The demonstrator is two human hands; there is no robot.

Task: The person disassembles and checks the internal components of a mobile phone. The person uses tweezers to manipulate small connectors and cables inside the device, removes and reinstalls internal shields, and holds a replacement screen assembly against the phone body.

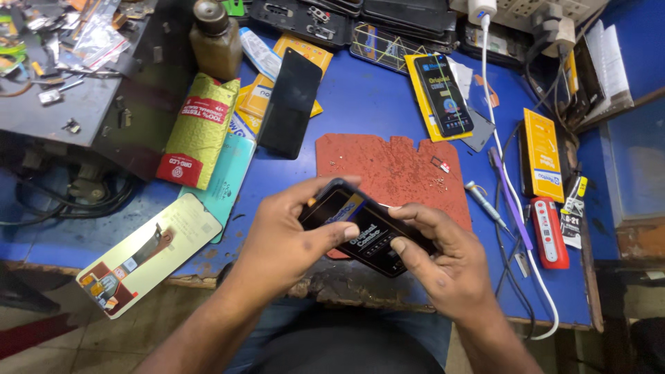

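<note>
Fingers of both hands close around a black phone screen panel [366, 232], pinching it along its edges. It is a flat, dark, glossy rectangle with a sticker on its face, blue and yellow at the upper left end and printed in pale lettering toward the middle. The panel is held just above the near edge of the blue workbench [360, 104], over the lower part of a rust-red work mat [395, 166].

Left hand [284, 239] comes in from the lower left, palm turned down, its thumb laid across the panel's face and the other fingers curled over the far upper end. Right hand [443, 260] comes in from the lower right, index finger and thumb pressed on the lower right end, knuckles raised.

The panel's long axis runs diagonally, from upper left near the left hand's fingertips down to lower right under the right hand, with its face tilted up toward the camera.

A small screwdriver [485, 206] lies just right of the mat.
</note>
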